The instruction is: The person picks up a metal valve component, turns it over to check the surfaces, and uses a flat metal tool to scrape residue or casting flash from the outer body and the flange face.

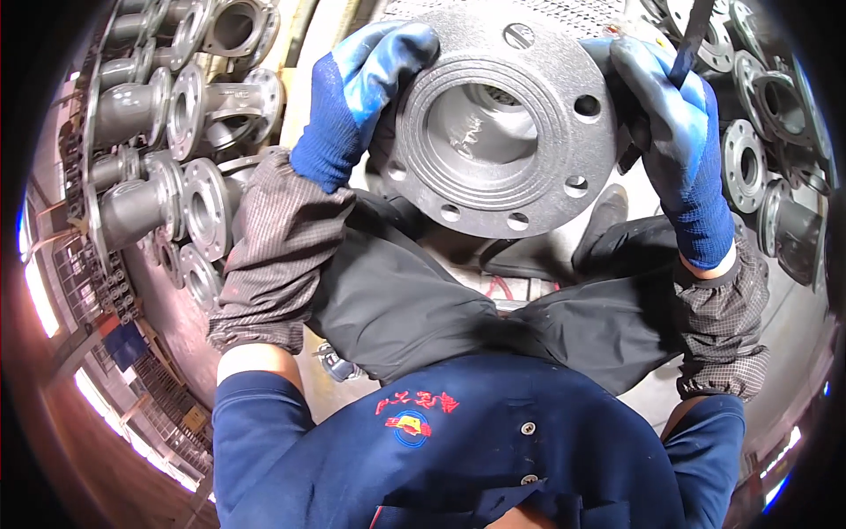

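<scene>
A grey cast-metal flanged pipe fitting point(564, 84) stands before me between my knees, its round flange with bolt holes facing up toward me. My left hand point(374, 75), in a blue work glove, is closed over the flange's upper left rim. On the right, my right hand point(674, 110), gloved alike, is wrapped round a dark narrow metal bar point(693, 40), which slants from the upper right down past the palm. That hand is right against the flange's right edge; its fingertips are partly hidden. Through the bore, the inner wall of the fitting shows chalk-like marks.
Stacked flanged fittings point(132, 110) line the left side, and more flanged fittings point(745, 163) stand on the right. A white perforated surface point(564, 11) lies beyond the flange. My dark-trousered legs point(414, 300) flank the fitting, with a shoe point(608, 212) close to its right.
</scene>
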